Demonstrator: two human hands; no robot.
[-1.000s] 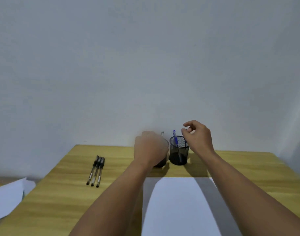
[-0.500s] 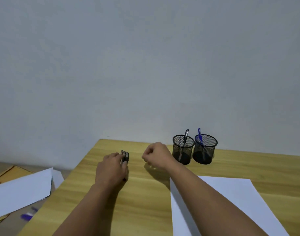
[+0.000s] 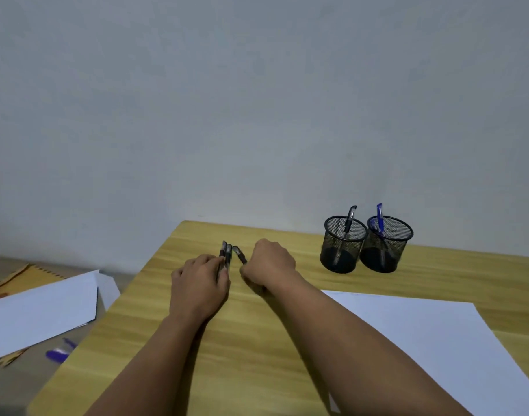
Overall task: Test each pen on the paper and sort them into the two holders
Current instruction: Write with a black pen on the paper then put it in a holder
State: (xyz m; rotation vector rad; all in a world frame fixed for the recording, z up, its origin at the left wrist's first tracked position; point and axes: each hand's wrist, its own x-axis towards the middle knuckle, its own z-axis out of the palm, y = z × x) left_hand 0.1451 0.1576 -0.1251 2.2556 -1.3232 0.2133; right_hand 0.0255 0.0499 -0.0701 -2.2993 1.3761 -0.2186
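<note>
Pale wall backs a wooden table (image 3: 257, 370). At frame center, the left hand (image 3: 200, 283) lies flat over two black pens (image 3: 225, 255), while the right hand (image 3: 272, 268) pinches a third pen (image 3: 239, 255). Right of them stand two mesh holders (image 3: 342, 250), each with one pen. White paper (image 3: 422, 340) lies lower right.

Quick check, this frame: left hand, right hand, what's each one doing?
Left hand: flat and open, fingers resting on two black pens lying on the table.
Right hand: closed on a third black pen, pulling it aside.
</note>
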